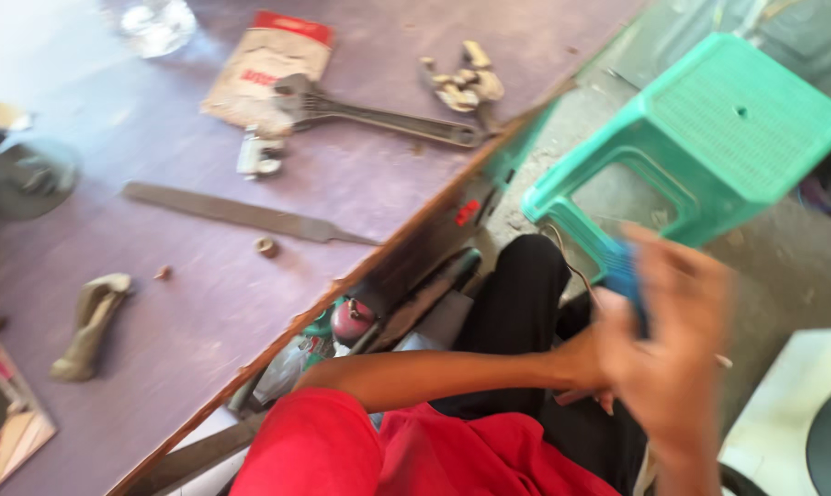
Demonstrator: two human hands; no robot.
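A small blue object (625,276) is held low at the right of the view, just below the green plastic stool (700,138) and above a lap in black trousers (516,312). It is gripped in the right hand (672,358), whose fingers are curled round it, though motion blur hides the exact grip. The left hand (585,363) is seen at the right wrist, mostly hidden behind it; how far it is open cannot be told.

The stool's perforated seat and open leg frame are tilted against a grey concrete floor (792,266), with open ground beside it. To the left, the worn purple tabletop (204,303) is cut off by a diagonal wooden edge. Scattered on it, well apart, are a flat metal file (241,213), an adjustable wrench (378,118), a crumpled packet (268,64) and a dirty glove (89,326).
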